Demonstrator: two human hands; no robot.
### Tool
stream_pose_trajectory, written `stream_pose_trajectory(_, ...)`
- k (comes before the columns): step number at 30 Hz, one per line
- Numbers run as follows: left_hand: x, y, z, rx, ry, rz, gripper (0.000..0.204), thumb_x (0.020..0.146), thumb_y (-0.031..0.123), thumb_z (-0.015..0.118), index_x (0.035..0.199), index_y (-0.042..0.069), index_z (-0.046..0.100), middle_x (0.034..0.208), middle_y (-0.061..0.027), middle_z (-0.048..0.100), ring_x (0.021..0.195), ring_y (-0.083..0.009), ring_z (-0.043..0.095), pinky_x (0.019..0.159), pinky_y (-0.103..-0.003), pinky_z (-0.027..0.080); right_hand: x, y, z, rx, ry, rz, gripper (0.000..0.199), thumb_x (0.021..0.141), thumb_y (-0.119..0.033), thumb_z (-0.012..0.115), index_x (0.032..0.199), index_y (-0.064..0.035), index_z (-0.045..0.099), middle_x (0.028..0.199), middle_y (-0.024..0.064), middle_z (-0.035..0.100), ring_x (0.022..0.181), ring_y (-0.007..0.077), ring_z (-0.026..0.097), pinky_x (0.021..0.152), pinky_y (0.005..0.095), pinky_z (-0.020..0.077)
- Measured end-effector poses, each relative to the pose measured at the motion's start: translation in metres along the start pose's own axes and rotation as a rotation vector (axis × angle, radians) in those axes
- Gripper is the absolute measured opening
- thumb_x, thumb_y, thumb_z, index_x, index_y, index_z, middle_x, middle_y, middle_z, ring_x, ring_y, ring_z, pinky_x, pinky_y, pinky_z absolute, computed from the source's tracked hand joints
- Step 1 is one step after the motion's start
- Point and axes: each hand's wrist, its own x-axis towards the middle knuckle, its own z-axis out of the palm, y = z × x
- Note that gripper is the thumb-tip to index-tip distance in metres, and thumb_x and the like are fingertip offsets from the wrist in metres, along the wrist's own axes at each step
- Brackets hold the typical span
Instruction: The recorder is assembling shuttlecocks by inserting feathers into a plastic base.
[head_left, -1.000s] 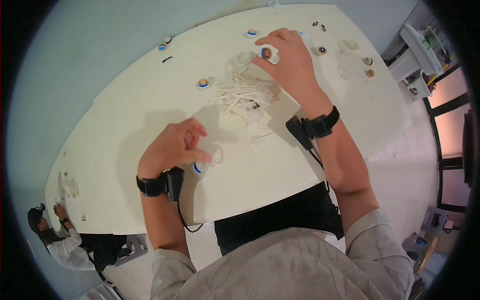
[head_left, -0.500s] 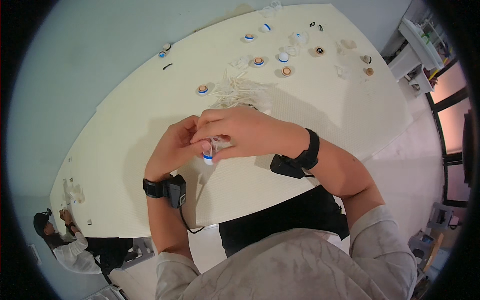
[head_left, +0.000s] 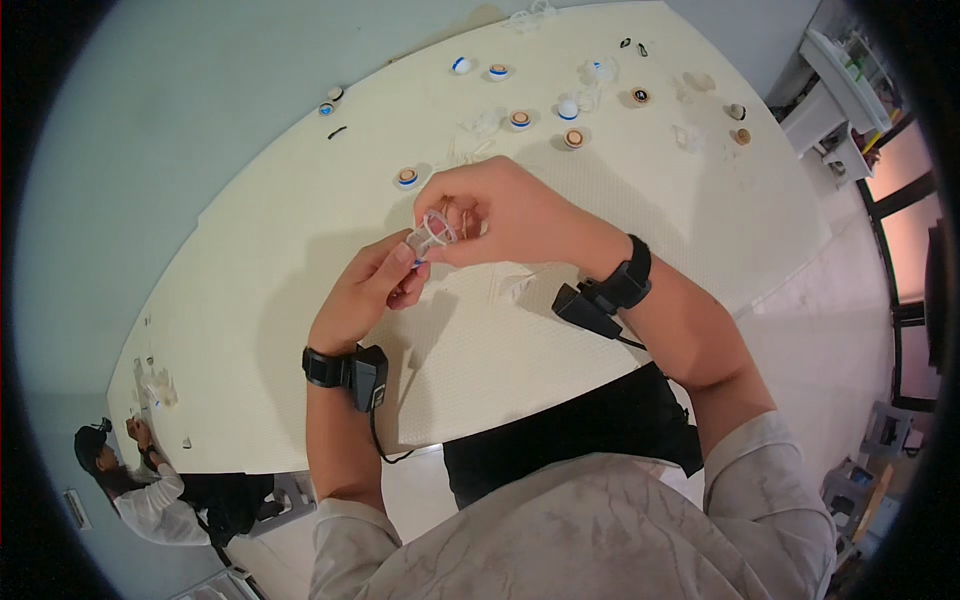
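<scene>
Both of my hands meet above the middle of the cream table (head_left: 300,230). My left hand (head_left: 368,290) pinches a small piece with a blue rim from below. My right hand (head_left: 505,215) grips a small clear plastic cage-like part (head_left: 437,231) from above and presses it against that piece. Thin white strands (head_left: 515,285) lie on the table right under my hands. A black band with a small black box sits on each wrist.
Several small round caps, blue-rimmed and brown-centred, lie scattered at the far side (head_left: 520,120) with more clear plastic parts (head_left: 598,72). Another person (head_left: 150,490) works at the table's lower-left end. White shelving (head_left: 835,95) stands at the right.
My right hand came back from the far side of the table to my left hand. Both hands have since lifted a little, with the clear part now held between them.
</scene>
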Motion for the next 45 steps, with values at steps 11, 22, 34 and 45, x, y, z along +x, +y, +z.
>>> stream_pose_trajectory(11,0.003,-0.002,-0.004,-0.067,-0.098,0.040,0.046,0.107,0.050,0.041,0.101,0.006,0.056,0.073,0.0043,0.044,0.058,-0.0072,0.035,0.054,-0.025,0.026,0.004,0.003,-0.003,0.048,0.033,-0.037,0.024,0.079,-0.002,0.080,0.099,-0.0036,0.067,0.083,-0.0013,0.062,0.071,0.0055,0.055,0.060,0.0214,0.0450)
stream_pose_trajectory(22,0.003,0.001,-0.003,-0.112,-0.091,0.042,0.046,0.106,0.051,0.043,0.095,0.008,0.055,0.072,0.0033,0.042,0.059,-0.0080,0.036,0.054,-0.026,0.026,0.006,0.005,-0.003,0.107,0.047,0.035,0.024,0.079,-0.006,0.080,0.099,-0.0034,0.067,0.083,-0.0016,0.064,0.069,0.0052,0.055,0.062,0.0213,0.0458)
stream_pose_trajectory(34,0.002,-0.005,-0.025,-0.119,-0.034,0.033,0.048,0.108,0.049,0.041,0.084,0.009,0.050,0.068,0.0031,0.039,0.056,-0.0079,0.031,0.053,-0.025,0.025,0.001,0.008,-0.042,0.082,0.267,-0.066,0.028,0.080,-0.011,0.082,0.102,-0.0031,0.068,0.085,-0.0001,0.065,0.072,0.0054,0.058,0.064,0.0217,0.0490)
stream_pose_trajectory(45,0.012,-0.008,-0.006,-0.140,0.041,0.122,0.048,0.108,0.052,0.041,0.089,0.008,0.051,0.067,0.0058,0.035,0.054,-0.0053,0.028,0.051,-0.023,0.020,0.006,0.014,-0.040,-0.610,0.661,-0.179,0.047,0.076,-0.031,0.086,0.116,-0.0116,0.071,0.114,0.0055,0.065,0.090,0.0218,0.063,0.078,0.0342,0.0536)
